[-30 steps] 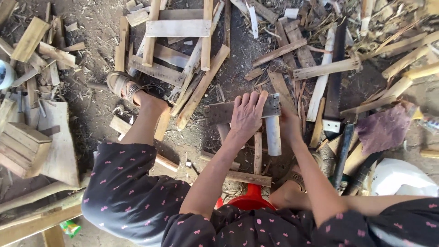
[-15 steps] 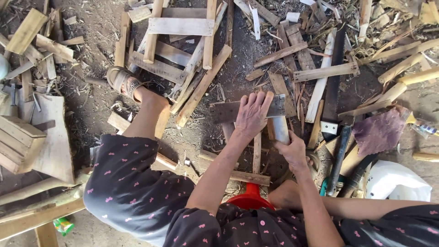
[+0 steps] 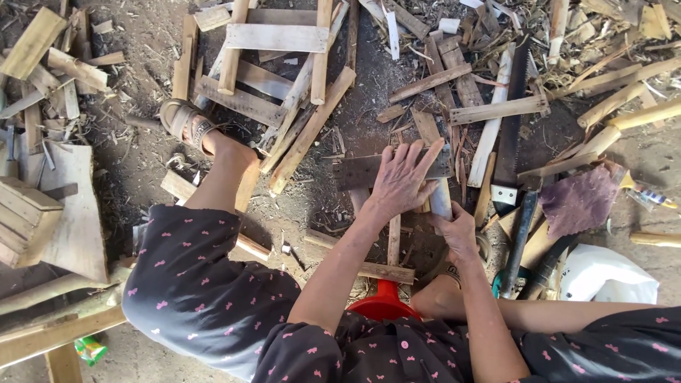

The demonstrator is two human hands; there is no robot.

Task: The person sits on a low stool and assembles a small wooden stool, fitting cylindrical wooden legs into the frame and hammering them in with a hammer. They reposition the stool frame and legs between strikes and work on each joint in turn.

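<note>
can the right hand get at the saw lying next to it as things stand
Probably yes. The saw lies flat just beside the right hand, handle end nearest, with nothing on top. But that hand is gripping a pale wooden piece, so it would have to let go first.

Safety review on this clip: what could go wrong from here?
1. The left hand lies flat on the dark slat, fingers spread, while the right hand grips a pale tool handle right beside it. A slip could catch the fingers.
2. The saw lies just right of the hands, teeth exposed; a sideways reach might brush it.
3. Loose offcuts surround the sandalled foot, so footing looks poor.
</note>
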